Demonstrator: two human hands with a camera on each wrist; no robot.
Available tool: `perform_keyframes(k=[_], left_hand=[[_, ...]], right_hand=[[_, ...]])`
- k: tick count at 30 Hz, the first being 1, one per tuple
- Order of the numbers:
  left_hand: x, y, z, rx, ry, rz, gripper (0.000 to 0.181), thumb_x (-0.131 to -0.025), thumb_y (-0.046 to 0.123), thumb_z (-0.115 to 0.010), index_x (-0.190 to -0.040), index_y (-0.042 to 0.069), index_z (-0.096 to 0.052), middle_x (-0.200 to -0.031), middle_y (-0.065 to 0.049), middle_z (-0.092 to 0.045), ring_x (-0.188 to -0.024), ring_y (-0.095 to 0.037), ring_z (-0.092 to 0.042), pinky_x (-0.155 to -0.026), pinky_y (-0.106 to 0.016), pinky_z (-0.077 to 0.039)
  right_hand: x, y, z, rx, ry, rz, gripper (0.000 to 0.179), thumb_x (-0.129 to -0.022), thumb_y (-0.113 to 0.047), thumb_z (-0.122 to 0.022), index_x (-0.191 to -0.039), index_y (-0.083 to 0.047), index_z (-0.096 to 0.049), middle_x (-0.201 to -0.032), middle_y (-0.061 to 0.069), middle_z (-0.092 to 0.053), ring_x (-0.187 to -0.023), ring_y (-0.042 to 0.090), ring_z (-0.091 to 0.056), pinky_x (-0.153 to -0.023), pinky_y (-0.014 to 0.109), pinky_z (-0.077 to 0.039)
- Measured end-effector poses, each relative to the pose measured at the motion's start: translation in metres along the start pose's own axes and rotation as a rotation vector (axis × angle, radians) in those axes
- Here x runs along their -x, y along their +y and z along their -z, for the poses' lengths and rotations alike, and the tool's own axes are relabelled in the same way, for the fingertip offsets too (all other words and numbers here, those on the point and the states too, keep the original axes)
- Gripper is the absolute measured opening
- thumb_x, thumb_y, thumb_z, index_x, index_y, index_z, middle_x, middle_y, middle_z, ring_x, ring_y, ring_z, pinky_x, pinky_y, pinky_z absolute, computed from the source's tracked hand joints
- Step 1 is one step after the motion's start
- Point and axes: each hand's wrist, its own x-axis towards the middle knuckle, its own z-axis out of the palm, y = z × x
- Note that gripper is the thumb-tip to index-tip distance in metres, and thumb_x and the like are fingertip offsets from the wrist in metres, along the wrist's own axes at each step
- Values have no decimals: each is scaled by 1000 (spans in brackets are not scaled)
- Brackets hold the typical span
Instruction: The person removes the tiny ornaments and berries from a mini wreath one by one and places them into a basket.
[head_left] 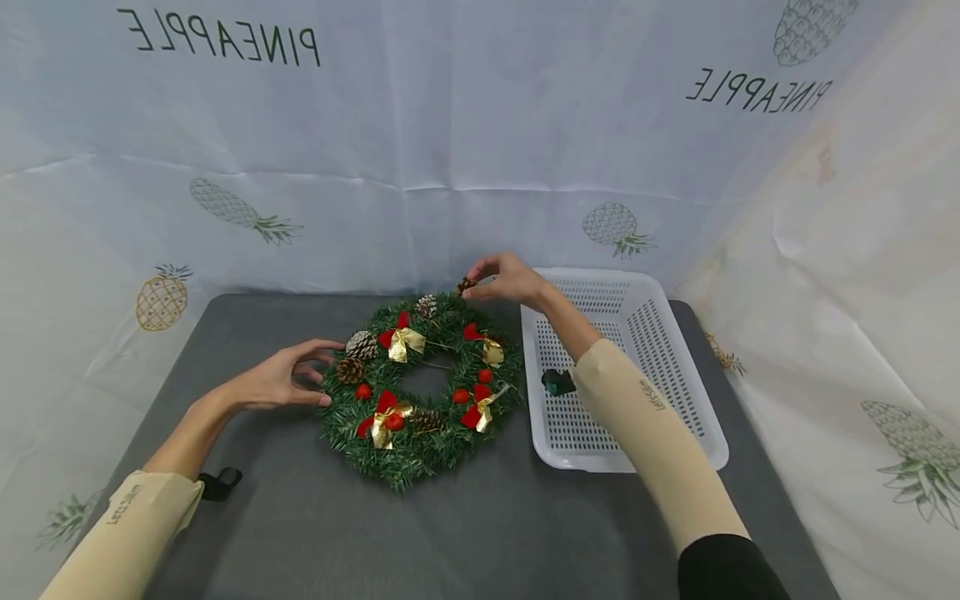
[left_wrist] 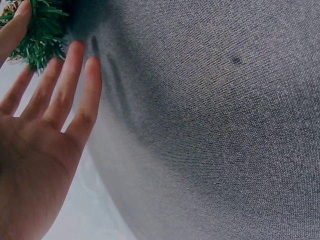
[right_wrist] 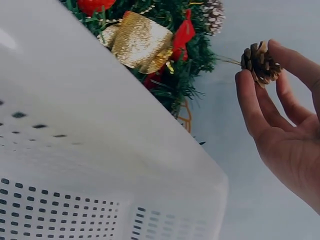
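Observation:
A green wreath (head_left: 450, 446) with red and gold bows, red berries and pine cones lies on the dark grey table. At its upper right edge my right hand (head_left: 508, 279) pinches a brown pine cone (right_wrist: 261, 64) between thumb and fingers. Thin wire runs from that cone toward the wreath's greenery in the right wrist view. My left hand (head_left: 288, 377) is spread at the wreath's left side, thumb and fingertips at the branch tips, beside a white-tipped cone (head_left: 362, 345) and a brown cone (head_left: 350, 371). The left wrist view shows its fingers (left_wrist: 64, 97) extended.
A white perforated basket (head_left: 628, 457) stands right of the wreath, under my right forearm. A small dark green item (head_left: 558, 382) lies in it. Behind the table (head_left: 420, 542) hangs a pale curtain (head_left: 450, 125) with pineapple prints. A black strap (head_left: 220, 484) sticks out by my left sleeve.

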Motion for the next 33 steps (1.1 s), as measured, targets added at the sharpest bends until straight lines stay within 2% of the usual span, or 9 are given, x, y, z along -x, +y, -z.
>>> perform_keyframes(k=[3, 9, 12, 15, 18, 21, 24, 33], left_hand=[[0, 0, -1, 3, 0, -5, 83, -95, 13, -86, -164, 3, -40, -153, -36, -52, -119, -40, -70, -86, -36, -67], [2, -2, -2, 10, 3, -9, 83, -95, 13, -85, -163, 2, -40, -153, -37, -52, -119, -40, -70, -86, -35, -67], [2, -2, -2, -2, 9, -6, 82, -95, 13, -85, -164, 2, -40, -153, -36, -52, -117, -35, -71, -86, -34, -67], [2, -3, -2, -18, 17, 2, 83, -95, 15, -85, -164, 4, -40, -153, -35, -54, -116, -28, -72, -86, -33, -66], [1, -3, -2, -29, 23, 3, 82, -95, 16, -86, -164, 4, -41, -152, -34, -55, -114, -25, -72, -86, -33, -67], [0, -2, -1, -28, 19, -6, 82, -96, 15, -85, -163, 3, -41, -151, -34, -55, -115, -30, -72, -85, -34, -67], [1, -1, -1, -14, 17, -7, 82, -95, 14, -85, -163, 4, -41, -152, -34, -55, -116, -34, -71, -85, -35, -67], [1, 0, -1, -3, 15, -10, 82, -95, 13, -85, -164, 4, -41, -152, -34, -55, -117, -37, -71, -86, -36, -67]], right_hand=[[3, -1, 4, 0, 0, 30, 28, -101, -8, -77, -125, 0, -65, -132, 17, -63, -120, 36, -70, -107, 44, -63], [13, -6, 18, -3, -5, 84, 29, -101, -7, -75, -128, -1, -65, -130, 15, -66, -123, 43, -68, -102, 43, -64], [19, -6, 27, 15, 8, 99, 31, -101, -8, -76, -130, -3, -65, -132, 15, -66, -122, 39, -68, -100, 42, -63], [24, -5, 37, 23, 27, 94, 32, -100, -8, -76, -130, -4, -66, -133, 15, -66, -121, 31, -67, -104, 44, -61], [29, -3, 46, 24, 48, 77, 33, -99, -8, -77, -130, -6, -65, -135, 14, -65, -122, 27, -66, -111, 52, -57], [33, -1, 53, -1, 57, 65, 34, -99, -7, -77, -131, -5, -64, -138, 15, -64, -126, 29, -65, -117, 58, -53], [36, 1, 59, -18, 63, 54, 36, -99, -7, -77, -133, -5, -64, -142, 17, -63, -131, 32, -63, -120, 59, -50], [46, 6, 72, 1, 71, 45, 44, -101, -8, -76, -142, -5, -62, -154, 16, -58, -142, 32, -58, -122, 57, -49]])
